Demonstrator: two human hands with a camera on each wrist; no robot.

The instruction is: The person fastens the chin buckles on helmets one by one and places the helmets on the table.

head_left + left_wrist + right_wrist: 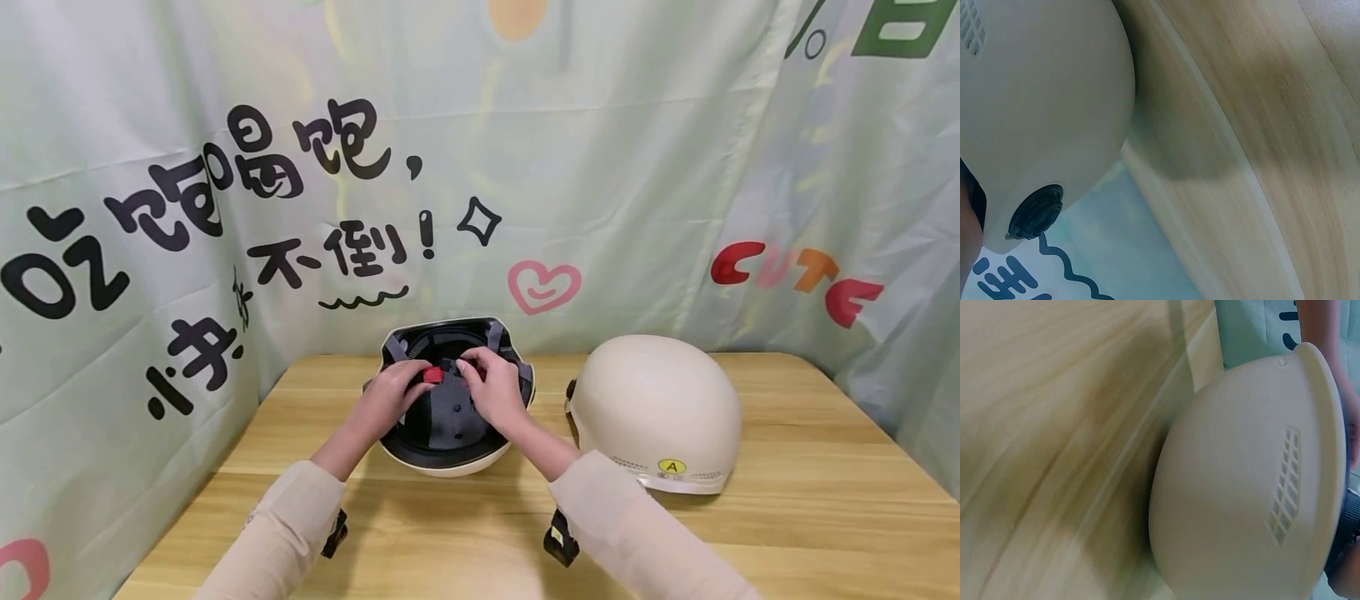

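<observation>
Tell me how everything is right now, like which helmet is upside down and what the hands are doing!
Left helmet: upside down, padded inside showing
Right helmet: right way up, dome on top
Left hand: pinching the red buckle part
Right hand: fingers at the black buckle part
Buckle: clipped or not, too small to tell
Cloth: hanging, creased

From my remote seat I see smooth, matt plastic on the helmets (654, 400), mesh-like cloth lining (444, 417), a plastic buckle (432, 375), a wood-grain table (450, 558) (faintly glossy), creased cloth curtain (637, 167).
</observation>
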